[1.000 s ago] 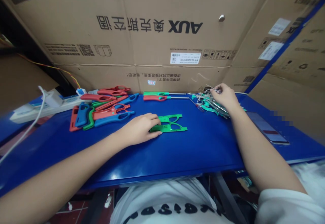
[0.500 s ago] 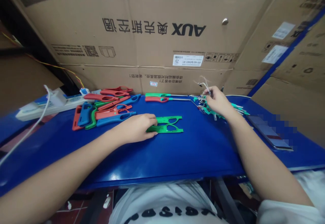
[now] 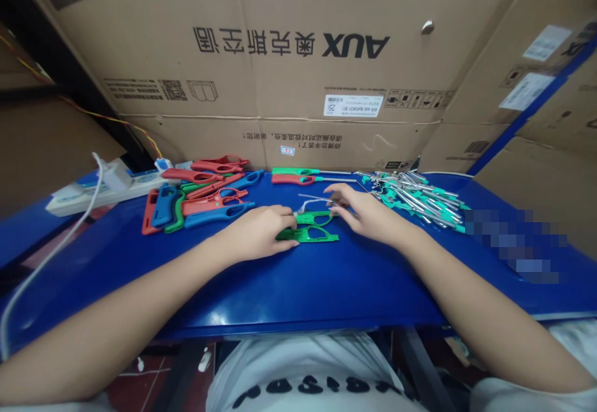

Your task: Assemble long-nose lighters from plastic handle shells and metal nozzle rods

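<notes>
Your left hand (image 3: pixel 262 234) curls its fingers closed on green shells (image 3: pixel 302 236), apparently to steady them; your right hand (image 3: pixel 370 214) pinches a wired rod (image 3: pixel 317 198), fingers nearly together, pile (image 3: pixel 420 198) handy at the rod's three o'clock.

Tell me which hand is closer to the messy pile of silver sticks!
The right hand: it's beside the left end of the pile of silver sticks. The left hand is farther left, holding green handle pieces.
</notes>
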Motion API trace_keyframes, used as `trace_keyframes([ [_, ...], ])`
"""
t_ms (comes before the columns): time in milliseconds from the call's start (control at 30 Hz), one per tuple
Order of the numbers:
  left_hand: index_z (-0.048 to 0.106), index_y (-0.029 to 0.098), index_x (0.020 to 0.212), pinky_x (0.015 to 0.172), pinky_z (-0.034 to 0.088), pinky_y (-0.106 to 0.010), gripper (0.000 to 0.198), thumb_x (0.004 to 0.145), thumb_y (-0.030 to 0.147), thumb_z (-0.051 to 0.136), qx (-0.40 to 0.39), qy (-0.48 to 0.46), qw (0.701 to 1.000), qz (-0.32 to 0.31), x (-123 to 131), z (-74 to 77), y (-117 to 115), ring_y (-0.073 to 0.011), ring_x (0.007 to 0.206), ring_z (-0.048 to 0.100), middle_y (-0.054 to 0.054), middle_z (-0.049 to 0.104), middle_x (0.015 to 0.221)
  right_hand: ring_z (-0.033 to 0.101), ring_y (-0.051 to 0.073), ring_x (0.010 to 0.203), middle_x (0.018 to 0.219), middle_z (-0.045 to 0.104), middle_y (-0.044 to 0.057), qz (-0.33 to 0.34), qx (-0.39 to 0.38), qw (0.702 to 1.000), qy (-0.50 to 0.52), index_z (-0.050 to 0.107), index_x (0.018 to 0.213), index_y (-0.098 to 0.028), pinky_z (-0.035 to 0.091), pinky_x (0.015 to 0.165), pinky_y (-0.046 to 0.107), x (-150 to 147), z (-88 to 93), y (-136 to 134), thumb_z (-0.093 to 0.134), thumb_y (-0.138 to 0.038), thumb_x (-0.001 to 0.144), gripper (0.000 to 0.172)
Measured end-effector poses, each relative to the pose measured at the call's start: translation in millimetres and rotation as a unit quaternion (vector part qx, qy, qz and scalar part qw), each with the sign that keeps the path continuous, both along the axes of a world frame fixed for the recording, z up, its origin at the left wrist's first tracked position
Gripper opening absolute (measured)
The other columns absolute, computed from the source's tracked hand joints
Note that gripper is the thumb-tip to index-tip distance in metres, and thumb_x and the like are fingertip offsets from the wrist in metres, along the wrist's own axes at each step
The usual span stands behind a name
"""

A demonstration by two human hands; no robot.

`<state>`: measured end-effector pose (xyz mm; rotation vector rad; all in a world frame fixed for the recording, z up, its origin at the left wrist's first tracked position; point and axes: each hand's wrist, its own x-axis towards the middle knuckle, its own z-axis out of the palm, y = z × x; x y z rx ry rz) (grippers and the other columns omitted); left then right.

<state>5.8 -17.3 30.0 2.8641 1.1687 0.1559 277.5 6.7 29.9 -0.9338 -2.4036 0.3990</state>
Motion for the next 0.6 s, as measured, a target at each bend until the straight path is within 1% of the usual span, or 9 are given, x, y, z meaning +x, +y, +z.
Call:
trace_keyframes([
  [100, 0.066, 0.019, 0.118, 0.089, 0.055, -0.037, 0.038, 0.091, 0.046, 0.066, 0.004, -0.066, 0.997, 0.043, 2, -1.6, 0, -0.0268, 0.105, 0.068, -0.009, 0.069, 0.115, 0.075, 0.025, 0.102, 0.111, 0.074, 0.009, 0.004, -0.05, 0.997, 0.051, 0.053, 0.118, -0.025, 0.062, 0.09, 0.044, 1, -2.9, 1, 0.059, -0.028, 0.095, 0.024],
  [200, 0.046, 0.019, 0.145, 0.1, 0.053, -0.042, 0.066, 0.09, 0.049, 0.068, 0.025, -0.183, 0.978, 0.091, 5, -4.8, -2, -0.0288, 0.121, 0.061, -0.013, 0.06, 0.138, 0.075, 0.023, 0.102, 0.11, 0.075, 0.009, 0.02, -0.076, 0.994, 0.081, 0.055, 0.112, -0.024, 0.062, 0.092, 0.041, 0, -3.8, 0, 0.061, -0.031, 0.094, 0.02],
  [267, 0.033, 0.021, 0.153, 0.107, 0.049, -0.043, 0.075, 0.09, 0.044, 0.069, 0.039, -0.223, 0.97, 0.092, 7, -6.7, -2, -0.0286, 0.132, 0.054, -0.014, 0.051, 0.148, 0.075, 0.023, 0.101, 0.113, 0.075, 0.009, 0.023, -0.066, 0.995, 0.076, 0.057, 0.113, -0.023, 0.062, 0.092, 0.039, -2, -2.9, -2, 0.062, -0.032, 0.094, 0.022],
  [333, 0.032, 0.022, 0.153, 0.112, 0.045, -0.044, 0.073, 0.092, 0.038, 0.068, 0.056, -0.228, 0.969, 0.076, 7, -8.2, -2, -0.0281, 0.138, 0.048, -0.013, 0.047, 0.151, 0.075, 0.022, 0.101, 0.117, 0.074, 0.009, 0.019, -0.024, 0.998, 0.051, 0.06, 0.115, -0.023, 0.061, 0.092, 0.039, -3, -1.5, -4, 0.062, -0.032, 0.095, 0.022],
  [400, 0.045, 0.021, 0.145, 0.11, 0.046, -0.043, 0.056, 0.094, 0.034, 0.065, 0.068, -0.217, 0.972, 0.052, 7, -10.0, -1, -0.0272, 0.132, 0.052, -0.012, 0.054, 0.143, 0.073, 0.023, 0.1, 0.116, 0.074, 0.009, 0.013, 0.027, 1.0, 0.01, 0.062, 0.116, -0.022, 0.059, 0.09, 0.039, -3, -0.3, -5, 0.06, -0.03, 0.096, 0.021],
  [467, 0.062, 0.019, 0.123, 0.1, 0.051, -0.04, 0.028, 0.097, 0.029, 0.061, 0.075, -0.201, 0.976, 0.027, 7, -12.1, 2, -0.0253, 0.116, 0.061, -0.01, 0.066, 0.124, 0.072, 0.024, 0.099, 0.112, 0.074, 0.01, 0.01, 0.061, 0.998, -0.029, 0.064, 0.115, -0.02, 0.058, 0.088, 0.038, -3, 0.1, -5, 0.057, -0.029, 0.097, 0.02],
  [500, 0.067, 0.018, 0.11, 0.094, 0.052, -0.038, 0.018, 0.097, 0.027, 0.059, 0.077, -0.192, 0.978, 0.018, 7, -13.2, 3, -0.0242, 0.107, 0.063, -0.009, 0.07, 0.112, 0.072, 0.024, 0.098, 0.111, 0.074, 0.011, 0.009, 0.069, 0.997, -0.046, 0.064, 0.115, -0.02, 0.057, 0.086, 0.037, -2, 0.1, -5, 0.056, -0.028, 0.098, 0.021],
  [533, 0.069, 0.018, 0.1, 0.089, 0.053, -0.036, 0.014, 0.098, 0.027, 0.058, 0.081, -0.184, 0.98, 0.014, 6, -14.2, 3, -0.0232, 0.099, 0.065, -0.008, 0.072, 0.103, 0.072, 0.024, 0.098, 0.11, 0.074, 0.011, 0.006, 0.075, 0.995, -0.059, 0.064, 0.115, -0.019, 0.057, 0.085, 0.037, -2, 0.0, -4, 0.055, -0.028, 0.099, 0.021],
  [600, 0.07, 0.017, 0.091, 0.081, 0.052, -0.033, 0.016, 0.098, 0.026, 0.058, 0.09, -0.176, 0.98, 0.015, 6, -15.7, 4, -0.0216, 0.09, 0.065, -0.007, 0.072, 0.092, 0.071, 0.024, 0.099, 0.111, 0.074, 0.011, -0.004, 0.084, 0.993, -0.078, 0.064, 0.117, -0.019, 0.056, 0.084, 0.036, 0, -0.2, -3, 0.053, -0.029, 0.1, 0.022],
])
